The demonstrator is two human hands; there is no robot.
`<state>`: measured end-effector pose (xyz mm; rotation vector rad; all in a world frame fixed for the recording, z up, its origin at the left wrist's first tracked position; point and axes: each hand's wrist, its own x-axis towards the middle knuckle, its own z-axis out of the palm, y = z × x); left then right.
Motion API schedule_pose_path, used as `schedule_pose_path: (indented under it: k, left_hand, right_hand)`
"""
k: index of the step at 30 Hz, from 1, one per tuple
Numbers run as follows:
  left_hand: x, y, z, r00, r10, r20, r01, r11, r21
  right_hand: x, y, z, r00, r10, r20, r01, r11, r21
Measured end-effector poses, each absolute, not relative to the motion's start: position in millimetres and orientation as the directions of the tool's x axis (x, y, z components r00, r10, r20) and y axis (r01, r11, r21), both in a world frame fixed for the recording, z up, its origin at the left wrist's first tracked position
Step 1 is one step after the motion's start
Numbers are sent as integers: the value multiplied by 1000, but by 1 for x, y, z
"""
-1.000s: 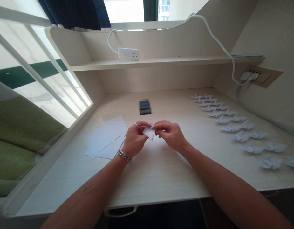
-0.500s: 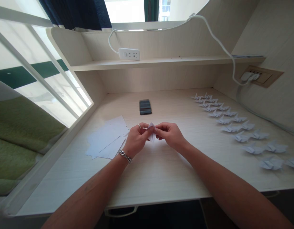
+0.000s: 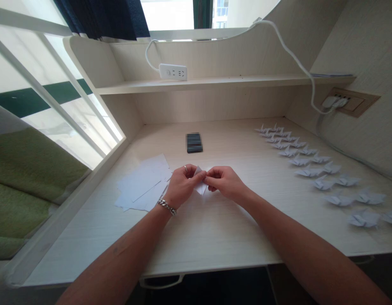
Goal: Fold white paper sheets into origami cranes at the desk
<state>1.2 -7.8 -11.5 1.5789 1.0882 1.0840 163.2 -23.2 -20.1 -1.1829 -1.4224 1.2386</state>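
Note:
A small piece of folded white paper (image 3: 200,188) is held between my two hands above the middle of the desk. My left hand (image 3: 184,181) pinches it with the thumb across its front. At its right edge, my right hand (image 3: 223,181) grips it between thumb and bent fingers. Part of the paper is hidden behind my fingers. Loose sheets of white paper (image 3: 145,180) lie in an overlapping pile just left of my left hand. Over on the right, folded paper cranes (image 3: 312,170) stand in two long rows.
A dark, blurred-out object (image 3: 194,143) lies beyond my hands on the desk (image 3: 215,237). A white power strip (image 3: 173,72) rests on the shelf (image 3: 221,82). Its cable and another white cord (image 3: 293,55) run nearby, the latter to a wall socket (image 3: 353,102).
The folded paper has tilted and shifted slightly left and down between my hands. My right hand has moved a little, its fingertips now at the paper's right edge.

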Motion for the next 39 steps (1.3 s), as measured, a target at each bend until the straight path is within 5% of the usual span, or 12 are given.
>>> schedule_pose_path:
  k: [20, 26, 33, 39]
  left_hand:
    - [-5, -2, -2, 39, 993, 108, -35, -107, 994]
    - [-3, -7, -4, 198, 966, 165, 130, -193, 973]
    - [-3, -7, -3, 128, 967, 222, 255, -248, 935]
    - [-5, -4, 0, 62, 988, 139, 47, -142, 989]
  right_hand:
    - [164, -24, -19, -193, 981, -10, 138, 17, -990]
    - [164, -24, -21, -181, 983, 23, 146, 50, -988]
    - [164, -22, -22, -188, 982, 31, 167, 63, -984]
    - [164, -24, -17, -159, 987, 10, 88, 24, -996]
